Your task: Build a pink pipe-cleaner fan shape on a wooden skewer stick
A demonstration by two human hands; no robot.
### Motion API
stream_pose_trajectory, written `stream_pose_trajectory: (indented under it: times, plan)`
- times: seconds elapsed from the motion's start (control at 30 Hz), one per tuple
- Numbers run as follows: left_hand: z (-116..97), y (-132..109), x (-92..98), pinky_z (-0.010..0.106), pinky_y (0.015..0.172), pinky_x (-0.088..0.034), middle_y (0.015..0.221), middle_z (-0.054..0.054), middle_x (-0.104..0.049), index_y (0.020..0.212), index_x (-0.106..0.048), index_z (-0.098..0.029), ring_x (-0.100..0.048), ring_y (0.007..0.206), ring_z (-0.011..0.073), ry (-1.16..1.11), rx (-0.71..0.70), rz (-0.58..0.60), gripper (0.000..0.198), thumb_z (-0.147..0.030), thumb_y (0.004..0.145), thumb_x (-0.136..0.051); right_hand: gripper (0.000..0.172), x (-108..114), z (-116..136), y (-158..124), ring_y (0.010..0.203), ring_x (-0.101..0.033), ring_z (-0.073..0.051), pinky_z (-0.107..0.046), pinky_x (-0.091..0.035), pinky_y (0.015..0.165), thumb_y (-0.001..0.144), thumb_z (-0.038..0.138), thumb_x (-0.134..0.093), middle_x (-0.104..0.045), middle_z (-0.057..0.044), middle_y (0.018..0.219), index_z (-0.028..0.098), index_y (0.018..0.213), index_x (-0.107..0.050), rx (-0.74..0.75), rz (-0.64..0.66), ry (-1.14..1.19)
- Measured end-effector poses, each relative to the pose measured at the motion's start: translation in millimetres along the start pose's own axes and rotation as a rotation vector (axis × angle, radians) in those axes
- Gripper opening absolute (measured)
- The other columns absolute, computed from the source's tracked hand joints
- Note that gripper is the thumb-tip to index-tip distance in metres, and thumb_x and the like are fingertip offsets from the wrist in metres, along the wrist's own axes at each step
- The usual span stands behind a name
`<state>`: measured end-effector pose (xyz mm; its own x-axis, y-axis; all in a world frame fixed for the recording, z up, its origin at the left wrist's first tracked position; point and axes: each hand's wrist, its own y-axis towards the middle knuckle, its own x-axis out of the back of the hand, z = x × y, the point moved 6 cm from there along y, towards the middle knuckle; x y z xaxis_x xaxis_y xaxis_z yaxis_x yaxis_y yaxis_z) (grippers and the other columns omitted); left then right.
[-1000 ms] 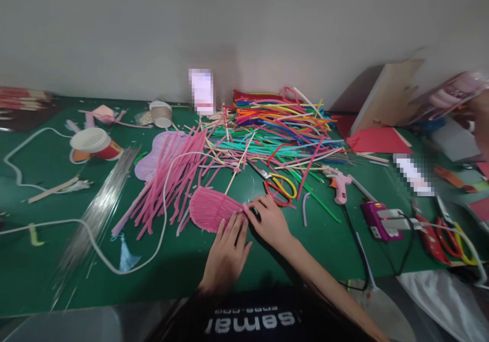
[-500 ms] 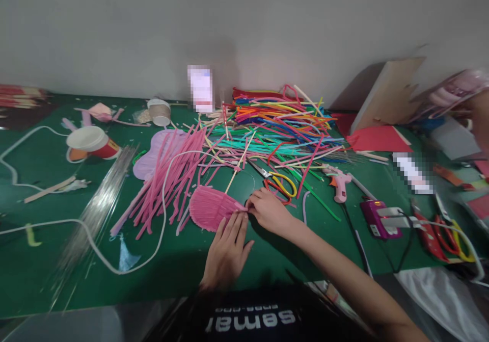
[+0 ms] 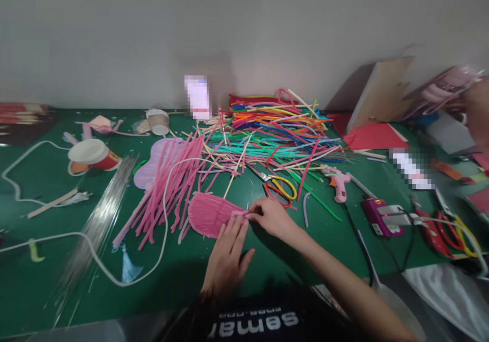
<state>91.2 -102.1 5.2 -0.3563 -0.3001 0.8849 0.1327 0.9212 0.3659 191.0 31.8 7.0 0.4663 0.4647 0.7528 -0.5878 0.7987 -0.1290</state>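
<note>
A pink fan-shaped piece [image 3: 206,213], built of pipe cleaners laid side by side, lies on the green table in front of me. My left hand [image 3: 228,255] rests flat on its narrow right end, fingers stretched out and thumb apart. At that narrow tip, my right hand [image 3: 272,218] has thumb and index finger pinched on the pink pipe-cleaner ends; my fingers partly hide the tip. A thin wooden stick [image 3: 237,167] reaches from the fan's upper edge toward the pile behind. Just beyond my right hand are scissors [image 3: 283,186] with yellow and red handles.
Loose pink pipe cleaners [image 3: 168,189] lie left of the fan, crossed by a white cable [image 3: 165,219]. Behind is a multicoloured pile [image 3: 275,120]. A pink glue gun [image 3: 340,185] and purple power block [image 3: 382,217] are at right, a paper cup [image 3: 93,154] and wires [image 3: 101,209] at left.
The whole view has tilted slightly, so the table sits lower in the picture. My right thumb and index finger now form a visible loop at the fan's tip. My left hand stays on the fan.
</note>
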Motion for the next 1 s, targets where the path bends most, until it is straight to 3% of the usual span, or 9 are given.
stream_pose_trajectory:
  times: [0.1,0.17,0.27,0.33,0.53,0.67,0.73,0.87,1.0]
  plan:
    - [49,-7,36.3,0.048,0.109,-0.039,0.141,0.017,-0.049,0.143,-0.038,-0.018,-0.043,0.135,0.0287,-0.089,0.348,-0.308,0.055,-0.027,0.091,-0.055,0.016,-2,-12,-13,0.071,-0.068,-0.02,-0.032,-0.053,0.063,0.081,0.024,-0.067,-0.074,-0.006,0.082,0.019,0.095,-0.072,-0.111,-0.044,0.311]
    - [86,-8,50.6,0.048,0.104,-0.045,0.142,0.019,-0.046,0.143,-0.037,-0.018,-0.047,0.13,0.0303,-0.222,0.567,-0.428,0.066,-0.035,0.086,-0.064,0.025,-11,-19,-19,0.069,-0.07,-0.019,-0.03,-0.055,0.057,0.082,0.028,-0.065,-0.074,-0.007,0.085,0.017,0.105,-0.067,-0.239,0.002,0.664]
    - [121,12,38.8,0.044,0.096,-0.05,0.139,0.017,-0.048,0.146,-0.028,-0.022,-0.054,0.124,0.0276,-0.545,0.666,-0.247,0.075,-0.041,0.084,-0.065,0.041,-29,-15,-25,0.078,-0.073,-0.021,-0.032,-0.059,0.066,0.078,0.034,-0.072,-0.073,-0.01,0.091,0.014,0.112,-0.062,-0.421,0.111,1.133]
    - [132,27,27.9,0.044,0.092,-0.051,0.135,0.017,-0.052,0.146,-0.028,-0.023,-0.057,0.119,0.0281,-0.601,0.699,-0.145,0.078,-0.043,0.081,-0.066,0.048,-36,-8,-26,0.082,-0.073,-0.021,-0.033,-0.059,0.073,0.074,0.038,-0.077,-0.073,-0.009,0.091,0.013,0.111,-0.061,-0.471,0.112,1.293]
    - [135,44,21.7,0.039,0.081,-0.05,0.104,0.01,-0.067,0.137,-0.043,-0.017,-0.064,0.083,0.021,-0.646,0.758,-0.088,0.074,-0.045,0.075,-0.07,0.051,-48,0,-32,0.075,-0.068,-0.016,-0.03,-0.056,0.073,0.068,0.039,-0.08,-0.073,-0.004,0.089,0.017,0.111,-0.063,-0.37,-0.016,1.286]
    - [123,48,41.7,0.029,0.073,-0.049,0.084,0.004,-0.066,0.121,-0.061,-0.017,-0.062,0.076,0.0173,-0.918,0.797,-0.022,0.057,-0.046,0.073,-0.073,0.042,-20,11,-29,0.078,-0.066,-0.015,-0.027,-0.052,0.071,0.078,0.036,-0.072,-0.073,-0.002,0.086,0.02,0.116,-0.064,-0.18,-0.083,1.172]
    - [111,58,51.7,0.03,0.077,-0.05,0.089,0.008,-0.07,0.106,-0.07,-0.016,-0.065,0.082,0.0199,-1.118,0.758,0.015,0.046,-0.047,0.072,-0.075,0.04,3,22,-20,0.074,-0.066,-0.014,-0.026,-0.053,0.067,0.08,0.036,-0.07,-0.073,-0.001,0.083,0.021,0.116,-0.064,-0.08,-0.077,1.123]
    - [95,83,56.9,0.031,0.08,-0.052,0.093,0.009,-0.074,0.088,-0.074,-0.016,-0.068,0.087,0.0226,-1.388,0.797,-0.12,0.034,-0.035,0.062,-0.085,0.032,48,39,14,0.082,-0.07,-0.018,-0.031,-0.055,0.075,0.081,0.035,-0.07,-0.075,-0.004,0.092,0.022,0.111,-0.067,0.068,-0.114,1.194]
    - [93,97,46.5,0.027,0.074,-0.053,0.084,0.006,-0.076,0.085,-0.074,-0.015,-0.069,0.076,0.0172,-1.458,0.915,-0.348,0.035,-0.027,0.055,-0.088,0.029,66,46,42,0.094,-0.07,-0.022,-0.036,-0.054,0.087,0.078,0.033,-0.073,-0.074,-0.006,0.102,0.023,0.104,-0.07,0.204,-0.151,1.367]
